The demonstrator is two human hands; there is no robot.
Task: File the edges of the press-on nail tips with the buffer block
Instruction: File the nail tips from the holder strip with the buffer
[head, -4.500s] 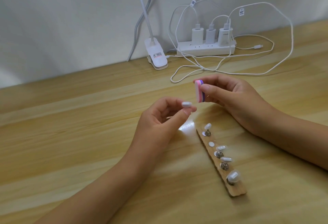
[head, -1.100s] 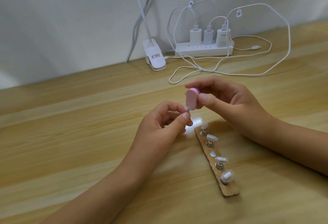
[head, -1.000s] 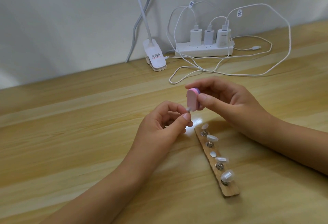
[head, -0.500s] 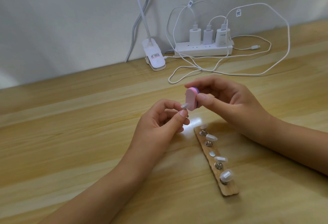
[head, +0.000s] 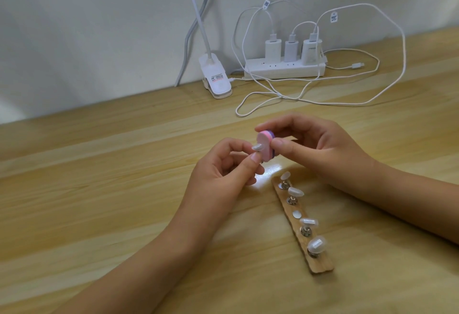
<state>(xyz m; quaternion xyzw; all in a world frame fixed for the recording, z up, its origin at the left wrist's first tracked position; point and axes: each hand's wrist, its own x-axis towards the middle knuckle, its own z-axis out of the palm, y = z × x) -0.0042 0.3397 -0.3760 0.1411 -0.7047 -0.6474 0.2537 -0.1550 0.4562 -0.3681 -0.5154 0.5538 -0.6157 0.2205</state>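
My left hand (head: 223, 177) pinches a small white nail tip (head: 332, 148) on its metal stand between thumb and fingers. A pink and purple buffer block (head: 339, 146) is gripped by my right hand (head: 330, 152), its pink face touching the tip's edge. Both hands hover above the wooden table (head: 99, 202). Below them lies a wooden holder strip (head: 320, 264) carrying several more nail tips on metal stands, one of them (head: 295, 192) near its far end. One round magnet spot (head: 296, 214) on the strip is bare.
A white power strip (head: 285, 69) with three chargers sits by the wall, its white cables (head: 273, 97) looping over the table behind my hands. A white lamp clip (head: 215, 80) stands to its left.
Since 4.5 s ago the block has come down onto the held tip, and one more tip stands on the strip. Over the last second the tip has shifted slightly against the block's pink face.
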